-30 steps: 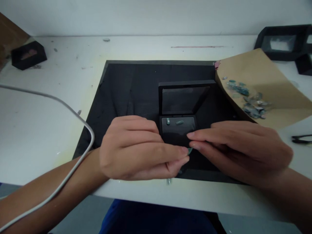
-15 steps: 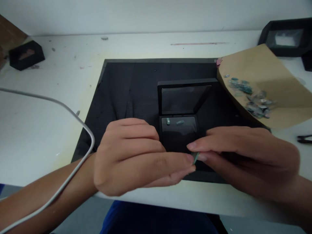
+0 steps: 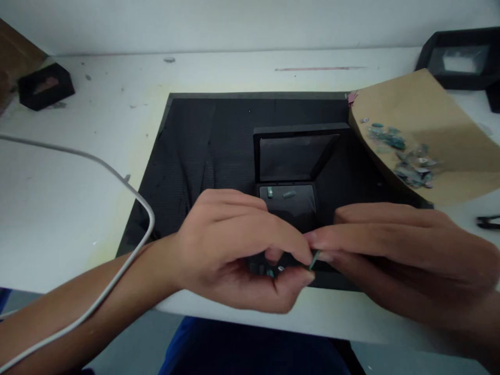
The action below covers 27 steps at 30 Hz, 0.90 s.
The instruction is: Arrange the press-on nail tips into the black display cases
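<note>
A small, thin green piece (image 3: 314,258) is held edge-on between both hands, above the near part of the black mat. My left hand (image 3: 230,239) pinches its lower end between bent index finger and thumb. On the other side, my right hand (image 3: 406,245) grips its upper end between thumb and index finger. Just beyond the hands stands a black hinged case (image 3: 302,128), its lid raised. A green piece with a white cross (image 3: 270,192) and another small green piece (image 3: 289,194) lie inside. Several small bits (image 3: 270,272) show below the left palm, partly hidden.
Brown paper (image 3: 441,114) at the right carries a heap of small green and silvery pieces (image 3: 416,166). A white cable (image 3: 97,159) crosses my left forearm. Black frames stand at the back left (image 3: 46,86) and back right (image 3: 459,60). A black tool (image 3: 488,223) lies at the right edge.
My left hand has turned and shifted right, with a gap now showing between its index finger and thumb. The green piece stays between both hands. Small bits under the left palm came into view.
</note>
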{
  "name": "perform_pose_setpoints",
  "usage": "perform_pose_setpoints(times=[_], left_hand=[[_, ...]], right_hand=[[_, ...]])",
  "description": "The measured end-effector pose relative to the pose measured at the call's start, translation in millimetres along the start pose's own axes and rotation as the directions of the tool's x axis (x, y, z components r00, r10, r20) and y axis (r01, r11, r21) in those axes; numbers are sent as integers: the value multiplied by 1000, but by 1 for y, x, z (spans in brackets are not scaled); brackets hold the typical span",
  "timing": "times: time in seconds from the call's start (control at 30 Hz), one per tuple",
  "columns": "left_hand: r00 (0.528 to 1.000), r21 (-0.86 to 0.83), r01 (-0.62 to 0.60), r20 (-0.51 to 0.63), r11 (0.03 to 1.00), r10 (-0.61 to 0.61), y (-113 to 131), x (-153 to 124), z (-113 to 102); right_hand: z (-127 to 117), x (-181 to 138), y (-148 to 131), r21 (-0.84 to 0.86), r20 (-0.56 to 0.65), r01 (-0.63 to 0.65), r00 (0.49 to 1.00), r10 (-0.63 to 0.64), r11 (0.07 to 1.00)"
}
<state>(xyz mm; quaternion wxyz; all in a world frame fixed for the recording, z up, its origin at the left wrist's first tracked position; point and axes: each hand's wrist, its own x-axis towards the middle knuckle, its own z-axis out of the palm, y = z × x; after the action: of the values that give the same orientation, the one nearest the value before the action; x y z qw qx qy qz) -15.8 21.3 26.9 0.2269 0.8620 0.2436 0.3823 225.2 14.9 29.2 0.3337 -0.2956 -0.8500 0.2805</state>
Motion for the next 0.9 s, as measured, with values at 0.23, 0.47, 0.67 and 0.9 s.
perform_pose_setpoints(times=[0.23,0.47,0.67,0.9], left_hand=[[999,-156,53,-1,986,-53,1,2,7],[1000,-85,9,8,996,-8,-1,5,2],[996,-114,70,54,991,-64,1,6,-3],[978,-176,207,14,962,-208,3,2,4]], right_hand=[[1,1,-1,12,-5,-15,1000,15,1000],[3,-2,1,58,-42,-20,999,22,998],[1,-6,1,141,-97,-102,988,116,985],[-1,-6,4,190,-12,-219,974,225,957]])
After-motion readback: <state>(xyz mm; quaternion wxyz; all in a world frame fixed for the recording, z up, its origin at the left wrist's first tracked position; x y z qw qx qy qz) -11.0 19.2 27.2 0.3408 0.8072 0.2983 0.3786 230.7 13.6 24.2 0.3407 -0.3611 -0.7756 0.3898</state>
